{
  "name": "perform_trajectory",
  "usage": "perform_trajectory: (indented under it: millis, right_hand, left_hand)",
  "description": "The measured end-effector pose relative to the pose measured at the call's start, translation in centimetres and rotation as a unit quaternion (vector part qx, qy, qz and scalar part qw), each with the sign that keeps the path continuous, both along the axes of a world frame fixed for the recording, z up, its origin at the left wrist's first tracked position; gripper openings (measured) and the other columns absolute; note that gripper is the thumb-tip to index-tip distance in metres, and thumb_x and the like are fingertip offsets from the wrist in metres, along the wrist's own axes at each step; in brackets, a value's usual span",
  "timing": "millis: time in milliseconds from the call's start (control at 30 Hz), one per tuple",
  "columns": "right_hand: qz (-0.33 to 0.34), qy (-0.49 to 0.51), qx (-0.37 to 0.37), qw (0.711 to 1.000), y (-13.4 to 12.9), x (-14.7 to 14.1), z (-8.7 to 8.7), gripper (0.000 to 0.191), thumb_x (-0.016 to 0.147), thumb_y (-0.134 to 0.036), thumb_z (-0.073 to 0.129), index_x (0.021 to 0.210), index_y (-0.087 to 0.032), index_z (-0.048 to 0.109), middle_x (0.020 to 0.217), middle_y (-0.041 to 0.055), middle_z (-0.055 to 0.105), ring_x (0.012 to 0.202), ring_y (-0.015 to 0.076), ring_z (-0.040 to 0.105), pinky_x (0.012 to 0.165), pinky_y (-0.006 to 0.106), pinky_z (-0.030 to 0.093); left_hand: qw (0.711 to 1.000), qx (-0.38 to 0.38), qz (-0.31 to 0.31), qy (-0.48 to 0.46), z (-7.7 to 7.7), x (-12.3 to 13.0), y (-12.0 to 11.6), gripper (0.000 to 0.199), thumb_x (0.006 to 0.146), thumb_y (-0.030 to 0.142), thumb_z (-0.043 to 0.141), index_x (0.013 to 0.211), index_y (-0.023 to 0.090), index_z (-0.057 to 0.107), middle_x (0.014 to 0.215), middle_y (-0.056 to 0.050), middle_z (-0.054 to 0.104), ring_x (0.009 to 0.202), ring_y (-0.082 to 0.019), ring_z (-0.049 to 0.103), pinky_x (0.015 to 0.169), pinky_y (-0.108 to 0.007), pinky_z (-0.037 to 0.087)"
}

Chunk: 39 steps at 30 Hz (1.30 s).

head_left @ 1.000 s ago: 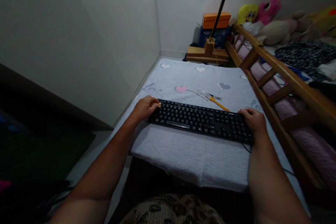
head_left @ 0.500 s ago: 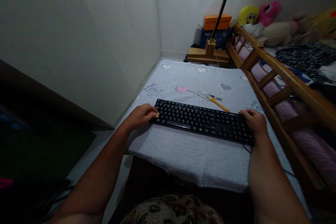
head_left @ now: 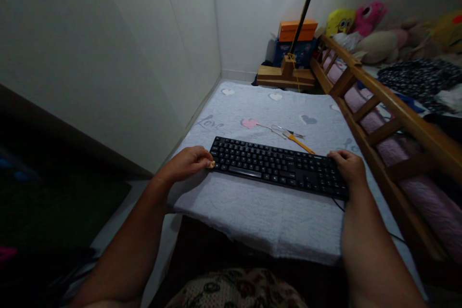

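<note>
A black keyboard (head_left: 267, 163) lies across the cloth-covered table, its right end tilted toward me. At its left end, my left hand (head_left: 193, 161) is closed, pinching a small pale-yellow piece (head_left: 211, 164) against the lower left corner; its kind is too small to make out. My right hand (head_left: 348, 166) grips the keyboard's right end, fingers over the far corner. Just beyond the keyboard lie a brush with a yellow handle (head_left: 302, 144) and several thin metal tools (head_left: 276, 130), partly overlapping.
A pale cloth (head_left: 252, 216) with heart prints covers the table. The keyboard's cable (head_left: 338, 205) runs off under my right arm. A wooden bed rail (head_left: 390, 101) borders the right side, a white panel (head_left: 144, 48) the left. Behind stand a wooden base (head_left: 287, 74) and an orange box (head_left: 298, 31).
My left hand has shifted slightly left and toward me along the keyboard's left edge, with the yellow piece still in its fingers. My right hand and the keyboard look unmoved.
</note>
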State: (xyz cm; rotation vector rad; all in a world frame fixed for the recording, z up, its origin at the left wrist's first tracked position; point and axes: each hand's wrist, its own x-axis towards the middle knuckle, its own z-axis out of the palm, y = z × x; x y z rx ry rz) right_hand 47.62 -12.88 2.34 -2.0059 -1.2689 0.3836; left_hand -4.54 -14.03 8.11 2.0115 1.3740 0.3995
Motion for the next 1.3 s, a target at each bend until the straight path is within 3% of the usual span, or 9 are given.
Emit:
perform_trajectory:
  millis: [167, 333, 600, 1033, 1300]
  right_hand:
    - [-0.001, 0.003, 0.003, 1.000, -0.1, 0.0, 0.1, 0.033, 0.065, -0.055, 0.061, 0.063, -0.023, 0.068, 0.063, 0.0023, 0.063, 0.071, 0.0236, 0.058, 0.068, 0.035, 0.042]
    - [0.003, 0.002, 0.010, 1.000, 0.0, 0.1, -0.1, 0.033, 0.064, -0.055, 0.061, 0.062, -0.023, 0.068, 0.065, 0.0027, 0.065, 0.072, 0.0239, 0.058, 0.068, 0.035, 0.042]
    - [0.000, -0.003, 0.006, 1.000, 0.1, -0.2, 0.2, 0.034, 0.064, -0.055, 0.059, 0.063, -0.022, 0.069, 0.062, 0.0027, 0.063, 0.071, 0.0236, 0.058, 0.069, 0.035, 0.042]
    - [0.003, 0.004, 0.008, 1.000, 0.1, -0.1, 0.0, 0.035, 0.064, -0.056, 0.059, 0.064, -0.022, 0.069, 0.064, 0.0027, 0.064, 0.071, 0.0233, 0.058, 0.068, 0.034, 0.040]
    - [0.000, 0.000, -0.003, 1.000, 0.1, -0.1, 0.0, 0.038, 0.064, -0.058, 0.058, 0.064, -0.022, 0.069, 0.064, 0.0028, 0.063, 0.071, 0.0234, 0.057, 0.068, 0.035, 0.040]
  left_hand:
    - [0.997, 0.055, 0.030, -0.040, -0.3, 1.7, 1.4, 0.024, 0.087, 0.039, 0.060, 0.092, 0.021, 0.075, 0.096, -0.006, 0.073, 0.090, -0.021, 0.067, 0.082, -0.033, 0.052]
    - [0.990, 0.126, 0.064, -0.019, -1.3, 3.8, 3.4, 0.022, 0.090, 0.034, 0.059, 0.092, 0.020, 0.075, 0.093, -0.006, 0.070, 0.089, -0.020, 0.065, 0.083, -0.034, 0.050]
    - [0.987, 0.150, 0.049, 0.026, -2.5, 5.4, 4.8, 0.020, 0.092, 0.028, 0.056, 0.093, 0.021, 0.074, 0.096, -0.006, 0.069, 0.094, -0.020, 0.065, 0.088, -0.033, 0.049]
    - [0.990, 0.089, -0.035, 0.103, -0.5, 4.6, 2.7, 0.020, 0.091, 0.024, 0.056, 0.091, 0.019, 0.075, 0.096, -0.006, 0.070, 0.089, -0.019, 0.065, 0.083, -0.030, 0.048]
    - [0.992, 0.027, -0.088, 0.089, 0.7, 3.7, 0.9, 0.020, 0.091, 0.021, 0.055, 0.090, 0.018, 0.075, 0.094, -0.005, 0.071, 0.086, -0.016, 0.065, 0.080, -0.027, 0.048]
